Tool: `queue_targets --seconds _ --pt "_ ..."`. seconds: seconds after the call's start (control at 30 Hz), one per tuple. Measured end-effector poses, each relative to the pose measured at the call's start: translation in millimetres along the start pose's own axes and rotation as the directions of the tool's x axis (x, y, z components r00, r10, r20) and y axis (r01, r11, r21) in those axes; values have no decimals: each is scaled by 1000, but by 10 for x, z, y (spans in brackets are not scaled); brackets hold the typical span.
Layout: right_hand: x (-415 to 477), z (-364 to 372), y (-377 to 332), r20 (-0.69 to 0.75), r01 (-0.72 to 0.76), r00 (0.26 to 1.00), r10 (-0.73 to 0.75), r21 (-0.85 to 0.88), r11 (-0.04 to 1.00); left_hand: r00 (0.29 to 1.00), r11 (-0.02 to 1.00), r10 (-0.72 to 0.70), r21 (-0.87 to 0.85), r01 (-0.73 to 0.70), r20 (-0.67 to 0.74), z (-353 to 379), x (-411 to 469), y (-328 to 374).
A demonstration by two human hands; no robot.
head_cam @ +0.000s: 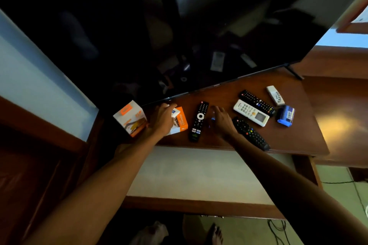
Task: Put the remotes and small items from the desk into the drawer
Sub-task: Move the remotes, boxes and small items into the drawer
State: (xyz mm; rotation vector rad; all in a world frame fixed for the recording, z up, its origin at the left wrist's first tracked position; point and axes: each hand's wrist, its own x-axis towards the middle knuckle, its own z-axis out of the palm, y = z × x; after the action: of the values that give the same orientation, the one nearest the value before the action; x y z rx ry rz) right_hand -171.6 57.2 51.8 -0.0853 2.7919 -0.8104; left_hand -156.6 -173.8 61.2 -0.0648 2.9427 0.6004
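Remotes, five in black or white plastic including a long black one (pixel 198 121), lie on the dark wooden surface (pixel 294 135) at frame centre; none stowed. Left hand (pixel 163 118) grips an orange-white charger box (pixel 179 121); right hand (pixel 222 119) hovers spread. Open drawer (pixel 199 177) below looks bare.

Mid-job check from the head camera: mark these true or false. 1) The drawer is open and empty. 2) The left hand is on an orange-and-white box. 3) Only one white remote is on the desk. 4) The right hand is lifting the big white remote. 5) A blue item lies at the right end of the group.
1) True: the open drawer shows only its bare bottom.
2) True: the left hand rests on the orange-and-white box.
3) False: there are two, a big white remote and a small white remote.
4) False: the right hand hovers beside the black remote.
5) True: the blue item lies there.
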Motion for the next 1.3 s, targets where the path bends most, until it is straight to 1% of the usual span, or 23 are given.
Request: queue_targets --seconds 0.1,0.27,0.33,0.43,0.53,0.63,0.8,0.87,1.0,1.1,1.2,1.3 --pt "328 45 -144 -31 -53 998 54 39 998 1000 998 -6 -68 7 18 12 82 -93" --pt "622 247 -242 2 -206 978 207 86 975 999 992 10 -124 -5 40 39 157 -191" --pt "667 341 -264 -9 -224 974 225 87 971 999 987 28 -158 -24 25 24 180 -193" --pt "705 404 -300 -47 -206 976 211 96 974 998 983 51 -177 -55 -26 -10 215 -186" --pt "666 362 -336 -72 -152 984 161 124 981 996 977 63 -199 -74 -63 -25 195 -178" --pt "497 259 -389 -133 -61 988 83 165 985 991 965 91 -237 -112 -94 -63 111 -166" --pt "90 35 -415 -261 92 965 -37 204 975 984 952 101 -273 -139 -149 -116 -98 -102" --pt "-99 -45 -414 -275 119 960 -55 222 968 977 946 115 -281 -163 -180 -125 -255 -72" --pt "-469 -25 -439 -251 160 963 -94 254 954 962 941 131 -274 -197 -241 -58 -681 -134" --pt "-687 123 -522 -196 245 960 -200 244 938 951 947 149 -238 -216 -272 27 -1033 -285" --pt "-866 352 -656 -80 312 950 -302 278 909 956 943 160 -250 -222 -244 89 -1362 -517" --pt "-1011 632 -734 -21 369 927 -374 226 902 981 943 85 -302 -136 -177 154 -1595 -767"
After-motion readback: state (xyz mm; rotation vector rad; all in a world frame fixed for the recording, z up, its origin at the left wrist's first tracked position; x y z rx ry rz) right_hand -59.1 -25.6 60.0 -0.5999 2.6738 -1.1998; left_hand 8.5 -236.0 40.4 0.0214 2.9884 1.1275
